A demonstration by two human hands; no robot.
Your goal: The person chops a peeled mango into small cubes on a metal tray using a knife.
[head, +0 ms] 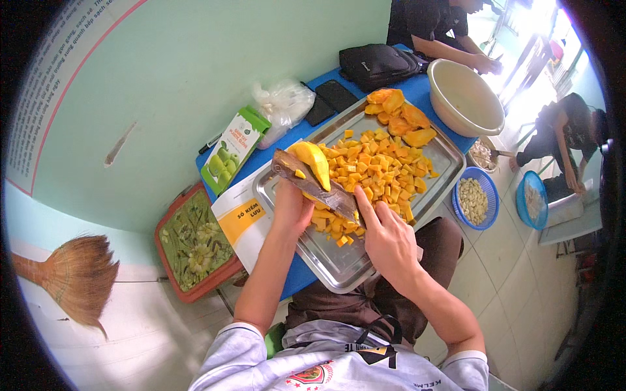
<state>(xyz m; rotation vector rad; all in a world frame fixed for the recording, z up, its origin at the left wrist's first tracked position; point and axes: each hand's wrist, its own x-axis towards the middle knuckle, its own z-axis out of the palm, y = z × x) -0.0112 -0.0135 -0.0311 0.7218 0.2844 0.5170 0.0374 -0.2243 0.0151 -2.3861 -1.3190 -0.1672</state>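
My right hand grips the handle end of a wide, stained knife, its index finger stretched along the blade. Against the blade's other side is my left hand, its fingers mostly hidden; whether they hold a piece cannot be told. One small yellow piece sticks to the flat of the blade. Just beyond the knife lies a long peeled yellow chunk of vegetable or fruit. Many orange-yellow cubes cover the middle of the steel tray. Larger orange slices are heaped at the tray's far corner.
On the blue table are a glove box, a plastic bag, dark phones, a black bag and a beige basin. A blue basket of pale pieces stands right. Two people work beyond.
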